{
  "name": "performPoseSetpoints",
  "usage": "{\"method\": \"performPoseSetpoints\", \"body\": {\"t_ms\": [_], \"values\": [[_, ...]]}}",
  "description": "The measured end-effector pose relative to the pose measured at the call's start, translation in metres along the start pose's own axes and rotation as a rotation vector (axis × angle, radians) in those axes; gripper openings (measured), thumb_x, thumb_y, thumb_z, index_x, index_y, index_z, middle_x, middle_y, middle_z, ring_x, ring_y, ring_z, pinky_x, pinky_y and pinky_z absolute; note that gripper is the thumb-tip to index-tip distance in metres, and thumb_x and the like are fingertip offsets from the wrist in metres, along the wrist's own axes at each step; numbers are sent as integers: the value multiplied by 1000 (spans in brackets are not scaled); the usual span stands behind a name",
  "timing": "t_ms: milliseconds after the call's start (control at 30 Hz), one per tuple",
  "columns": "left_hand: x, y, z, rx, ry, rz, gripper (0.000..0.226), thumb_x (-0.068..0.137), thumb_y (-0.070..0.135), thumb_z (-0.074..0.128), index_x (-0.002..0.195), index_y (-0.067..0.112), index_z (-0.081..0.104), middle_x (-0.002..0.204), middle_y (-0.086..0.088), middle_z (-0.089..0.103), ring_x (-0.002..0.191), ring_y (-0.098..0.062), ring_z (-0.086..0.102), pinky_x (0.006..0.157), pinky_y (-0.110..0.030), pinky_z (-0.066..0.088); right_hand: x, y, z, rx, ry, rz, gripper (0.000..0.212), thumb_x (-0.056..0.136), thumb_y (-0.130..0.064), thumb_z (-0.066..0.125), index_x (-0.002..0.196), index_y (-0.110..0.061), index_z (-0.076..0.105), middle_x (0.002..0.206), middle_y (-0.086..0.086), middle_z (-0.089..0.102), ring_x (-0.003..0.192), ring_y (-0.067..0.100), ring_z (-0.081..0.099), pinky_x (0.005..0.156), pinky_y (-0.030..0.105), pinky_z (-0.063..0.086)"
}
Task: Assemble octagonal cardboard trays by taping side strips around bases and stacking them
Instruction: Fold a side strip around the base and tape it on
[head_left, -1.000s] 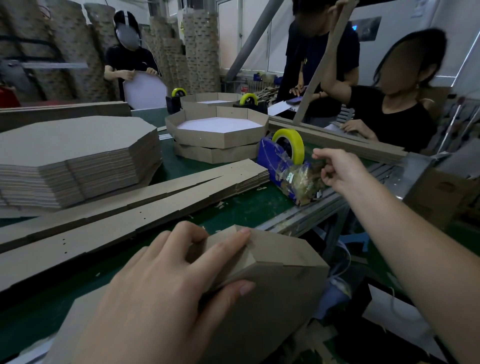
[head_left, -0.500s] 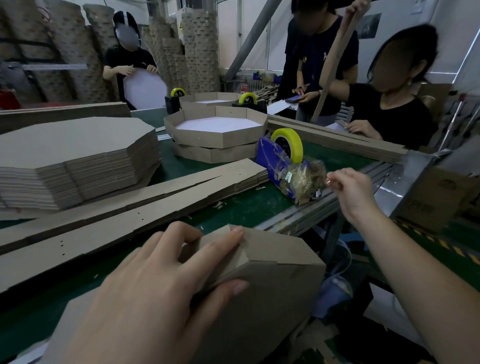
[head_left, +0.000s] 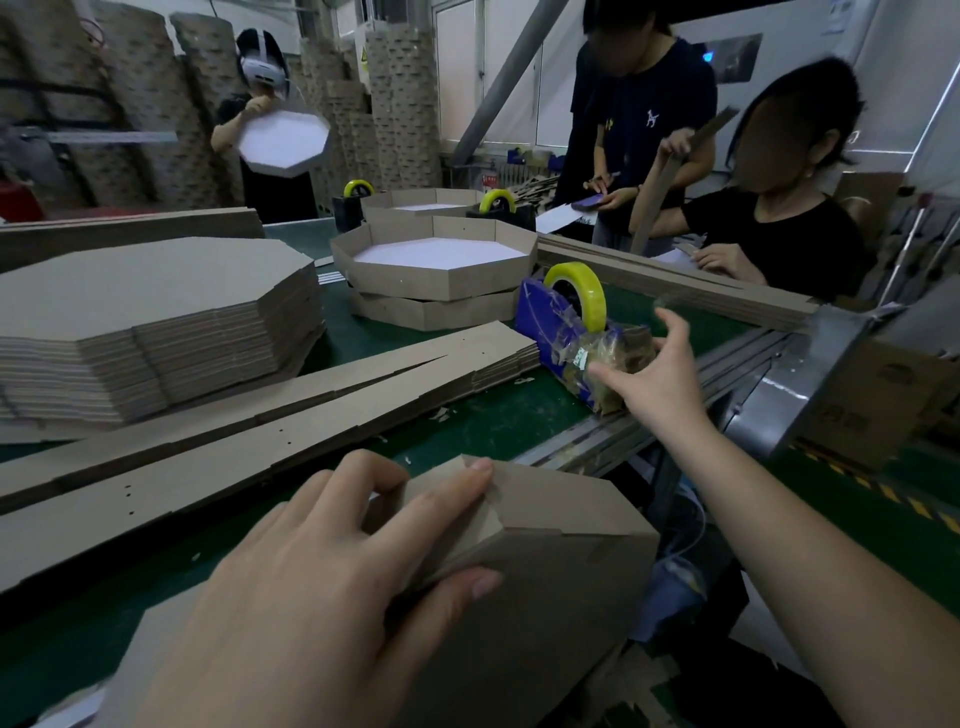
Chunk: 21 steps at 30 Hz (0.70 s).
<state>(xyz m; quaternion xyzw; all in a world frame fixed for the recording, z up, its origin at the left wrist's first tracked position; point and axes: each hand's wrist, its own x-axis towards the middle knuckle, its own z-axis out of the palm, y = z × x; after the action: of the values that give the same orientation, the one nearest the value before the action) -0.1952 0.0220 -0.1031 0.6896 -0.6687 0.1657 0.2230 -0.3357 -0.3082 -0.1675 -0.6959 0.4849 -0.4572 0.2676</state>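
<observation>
At the dispenser (head_left: 545, 317), right grip (head_left: 657, 379) returns, fingers spread.
Left grip (head_left: 322, 571), nearer, still clamps the tray (head_left: 545, 561) corner; more tape likely.

There is one camera. It sits on the person's head and looks forward and down over the green surface (head_left: 493, 413). It is very near the left grip (head_left: 322, 587), which fills the bottom of the picture on a cardboard tray (head_left: 561, 561) at the near edge. The right grip (head_left: 660, 374) is farther out on the right, by the tape holder (head_left: 540, 312). The view is wide, so it takes in the pile of flat bases (head_left: 145, 291) on the left, the stacked trays (head_left: 441, 283) in the middle, and other people far behind.
</observation>
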Motion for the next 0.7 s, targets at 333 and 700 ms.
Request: {"method": "performPoseSetpoints", "body": {"t_ms": [333, 700], "values": [[1, 0, -2, -11, -11, -23, 52, 81, 63, 39, 124, 41, 59, 89, 7, 58, 65, -14, 60, 48, -17, 32, 9, -5, 8, -133, 14, 19, 87, 70, -45, 82, 139, -24, 35, 142, 9, 39, 124, 28, 47, 95, 36, 41], [-1, 2, 0, -199, -24, -148, 60, 67, 61, 50, 111, 24, 69, 100, 15, 65, 96, -1, 47, 71, 12, 28, -80, -134, -55, 509, -830, -392, 7, 81, -27, 64, 76, -25, 69, 86, -4, 54, 68, 8, 53, 67, 21, 47]]}}
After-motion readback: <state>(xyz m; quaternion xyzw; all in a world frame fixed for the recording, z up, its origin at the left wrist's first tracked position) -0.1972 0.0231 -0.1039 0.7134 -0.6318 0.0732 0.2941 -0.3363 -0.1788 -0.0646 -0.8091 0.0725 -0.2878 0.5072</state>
